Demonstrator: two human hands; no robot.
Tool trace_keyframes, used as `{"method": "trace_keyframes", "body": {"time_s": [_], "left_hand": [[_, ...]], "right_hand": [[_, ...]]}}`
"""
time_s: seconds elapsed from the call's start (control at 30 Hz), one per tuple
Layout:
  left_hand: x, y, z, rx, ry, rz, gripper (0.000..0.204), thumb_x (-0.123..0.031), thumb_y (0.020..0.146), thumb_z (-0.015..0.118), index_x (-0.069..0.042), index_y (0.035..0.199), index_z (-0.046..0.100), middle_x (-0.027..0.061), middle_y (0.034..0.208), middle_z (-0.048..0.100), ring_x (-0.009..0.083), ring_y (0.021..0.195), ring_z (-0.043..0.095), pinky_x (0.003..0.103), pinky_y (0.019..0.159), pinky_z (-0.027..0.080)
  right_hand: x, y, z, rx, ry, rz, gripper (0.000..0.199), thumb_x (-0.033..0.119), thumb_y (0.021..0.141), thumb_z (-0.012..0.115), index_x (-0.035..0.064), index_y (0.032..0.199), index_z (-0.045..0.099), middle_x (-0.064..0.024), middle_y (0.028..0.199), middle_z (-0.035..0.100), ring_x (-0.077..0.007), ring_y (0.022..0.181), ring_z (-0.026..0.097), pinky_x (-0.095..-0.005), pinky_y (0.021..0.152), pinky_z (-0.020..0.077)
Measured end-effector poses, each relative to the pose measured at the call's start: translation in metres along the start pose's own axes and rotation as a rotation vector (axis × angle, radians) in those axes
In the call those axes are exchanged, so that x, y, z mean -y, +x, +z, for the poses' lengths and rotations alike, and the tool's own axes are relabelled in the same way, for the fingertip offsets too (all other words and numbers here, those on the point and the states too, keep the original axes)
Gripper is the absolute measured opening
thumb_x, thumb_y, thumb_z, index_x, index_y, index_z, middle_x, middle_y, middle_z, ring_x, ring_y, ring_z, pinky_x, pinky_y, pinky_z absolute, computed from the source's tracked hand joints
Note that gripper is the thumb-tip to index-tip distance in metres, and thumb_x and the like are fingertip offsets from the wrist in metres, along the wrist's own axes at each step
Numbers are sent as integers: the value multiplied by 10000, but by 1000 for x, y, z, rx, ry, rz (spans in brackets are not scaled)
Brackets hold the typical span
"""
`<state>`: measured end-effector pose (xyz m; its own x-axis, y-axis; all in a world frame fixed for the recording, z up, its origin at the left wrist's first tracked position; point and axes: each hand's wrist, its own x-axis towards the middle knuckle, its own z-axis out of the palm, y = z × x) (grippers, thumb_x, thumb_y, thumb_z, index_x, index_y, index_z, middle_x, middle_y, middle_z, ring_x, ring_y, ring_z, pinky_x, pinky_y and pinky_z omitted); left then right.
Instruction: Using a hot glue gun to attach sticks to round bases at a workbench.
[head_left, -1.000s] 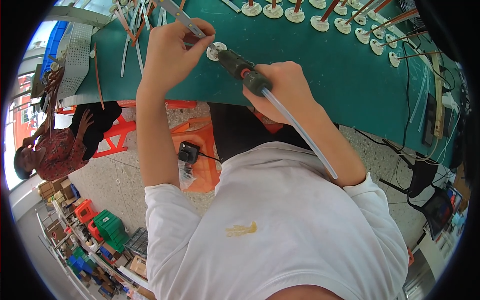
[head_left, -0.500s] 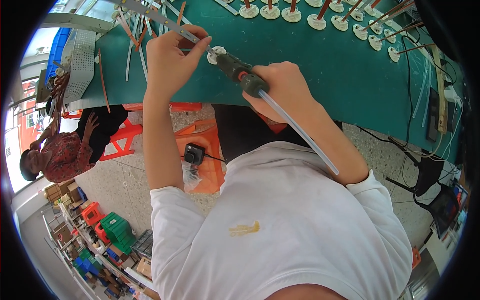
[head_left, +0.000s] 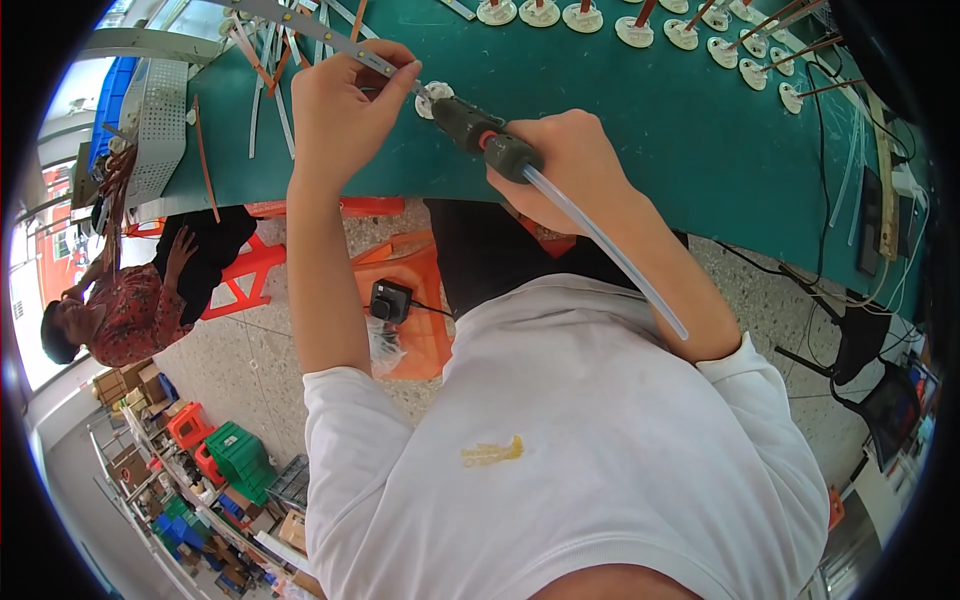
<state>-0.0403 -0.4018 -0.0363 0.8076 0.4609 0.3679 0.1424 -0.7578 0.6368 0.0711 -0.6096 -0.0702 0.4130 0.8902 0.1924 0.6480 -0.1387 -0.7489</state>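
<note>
My left hand [head_left: 340,120] is closed, pinching the lower end of a flat LED strip [head_left: 318,31] dotted along its face. The strip slants down from the upper left to a small round white base [head_left: 426,109] on the green table. In my right hand [head_left: 572,165] is a dark hot glue gun [head_left: 462,124], gripped by its handle. Its nose is at the base, beside the strip's end; the exact contact and any glue there are too small to make out. A long translucent glue stick [head_left: 607,249] juts from the gun's back over my right forearm.
Rows of white bases [head_left: 582,17], many with upright brown strips, stand at the far right of the table [head_left: 640,120]. Loose strips [head_left: 268,85] and a perforated white basket [head_left: 160,125] lie left. Cables and a power strip [head_left: 886,215] line the right edge. Another person [head_left: 135,310] sits at left.
Both hands keep their grips, the gun's nose still at the base. Only a slight shift of the whole view shows, with the table edge a little higher.
</note>
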Motion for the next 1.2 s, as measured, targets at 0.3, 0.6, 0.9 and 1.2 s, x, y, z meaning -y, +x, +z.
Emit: {"method": "trace_keyframes", "body": {"time_s": [0.3,0.6,0.9,1.2], "left_hand": [[-5,1,-2,61,15,-40,126,-74,881,739,10,973,733,47,832,728,96,770,688,220,710,548],[-5,3,-10,59,-21,-15,163,-117,846,752,-45,992,756,49,824,750,120,734,718,221,634,531],[-18,14,-27,380,11,-7,239,-55,911,672,-2,1142,703,81,1014,744,126,893,708,262,776,574],[-6,13,-19,349,-288,-84,195,7,881,659,42,1069,699,102,905,736,159,855,734,268,793,582]], "right_hand": [[-1,0,0,-17,11,-7,171,189,745,734,35,716,666,-166,641,634,-362,602,633,-396,567,514],[-3,-2,1,-7,-32,-23,170,197,741,732,42,722,667,-158,648,645,-363,608,633,-404,581,525],[-2,-7,-4,27,-27,37,196,250,752,747,66,731,683,-126,665,663,-350,626,652,-400,585,538],[4,-4,-9,61,12,69,146,202,763,703,57,754,683,-157,674,648,-370,635,633,-401,594,518]]}}
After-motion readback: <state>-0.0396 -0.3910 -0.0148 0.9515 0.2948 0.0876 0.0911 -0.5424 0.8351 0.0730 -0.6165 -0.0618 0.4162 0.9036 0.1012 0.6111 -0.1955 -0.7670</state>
